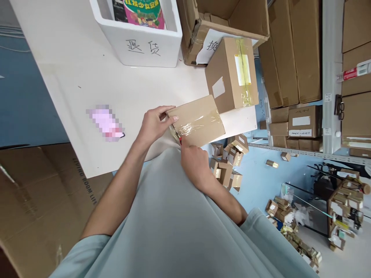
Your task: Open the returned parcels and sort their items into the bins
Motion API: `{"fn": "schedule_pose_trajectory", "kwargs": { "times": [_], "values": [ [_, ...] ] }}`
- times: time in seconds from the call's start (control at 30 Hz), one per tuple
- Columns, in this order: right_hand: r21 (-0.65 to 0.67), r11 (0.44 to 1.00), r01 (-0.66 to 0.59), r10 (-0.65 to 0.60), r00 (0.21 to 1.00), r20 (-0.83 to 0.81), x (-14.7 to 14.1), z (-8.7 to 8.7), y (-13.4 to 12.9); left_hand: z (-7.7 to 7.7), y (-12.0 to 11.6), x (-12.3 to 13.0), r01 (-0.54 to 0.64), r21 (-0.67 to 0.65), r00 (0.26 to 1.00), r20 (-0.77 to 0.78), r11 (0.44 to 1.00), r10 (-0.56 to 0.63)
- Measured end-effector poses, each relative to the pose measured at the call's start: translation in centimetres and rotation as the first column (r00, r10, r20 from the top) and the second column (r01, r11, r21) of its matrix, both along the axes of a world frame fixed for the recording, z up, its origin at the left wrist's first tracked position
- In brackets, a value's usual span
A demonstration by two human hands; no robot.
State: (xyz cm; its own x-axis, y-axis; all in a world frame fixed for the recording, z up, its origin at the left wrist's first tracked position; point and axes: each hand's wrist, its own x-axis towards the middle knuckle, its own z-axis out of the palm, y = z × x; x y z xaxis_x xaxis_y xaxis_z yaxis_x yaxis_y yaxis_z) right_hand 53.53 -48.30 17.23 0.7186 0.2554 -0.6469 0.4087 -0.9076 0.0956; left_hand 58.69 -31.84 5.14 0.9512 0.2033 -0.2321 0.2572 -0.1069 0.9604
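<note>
A small cardboard box (pixel 199 119) with clear shiny tape over it lies tilted near the table's front edge. My left hand (pixel 156 121) grips its left corner, thumb on top and fingers along the far side. Close against the box's near left edge, my right hand (pixel 194 160) is closed around a small red tool (pixel 180 140), perhaps a box cutter, mostly hidden by the fingers. The tool's dark tip touches the taped edge. Just beyond the box stands a bigger taped carton (pixel 223 73) with white labels.
On the white table (pixel 69 81) lies a phone-like pink object (pixel 106 123), blurred out. A white foam bin (pixel 145 46) with books and an open cardboard box (pixel 232 23) stand at the back. Shelves of cartons (pixel 292 54) are at right; several small boxes (pixel 228 166) lie on the floor.
</note>
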Motion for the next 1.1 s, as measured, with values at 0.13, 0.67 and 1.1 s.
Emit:
{"fn": "schedule_pose_trajectory", "kwargs": {
  "times": [0.13, 0.67, 1.1],
  "values": [
    [0.022, 0.999, -0.031, 0.032, 0.999, -0.029, 0.2, -0.4, -0.8, 0.2, 0.5, -0.1, 0.032, 0.018, 0.998, -0.047, 0.999, -0.031],
    [0.139, 0.968, -0.208, 0.232, 0.953, -0.195, 4.3, 0.9, -4.2, 0.5, -1.1, -0.8, -0.092, 0.026, 0.993, -0.066, 0.995, 0.093],
    [0.321, 0.860, -0.396, 0.469, 0.860, -0.198, 7.0, -1.8, -9.9, 1.6, -2.5, -1.1, -0.082, 0.002, 0.988, -0.131, 0.997, 0.082]
  ]
}}
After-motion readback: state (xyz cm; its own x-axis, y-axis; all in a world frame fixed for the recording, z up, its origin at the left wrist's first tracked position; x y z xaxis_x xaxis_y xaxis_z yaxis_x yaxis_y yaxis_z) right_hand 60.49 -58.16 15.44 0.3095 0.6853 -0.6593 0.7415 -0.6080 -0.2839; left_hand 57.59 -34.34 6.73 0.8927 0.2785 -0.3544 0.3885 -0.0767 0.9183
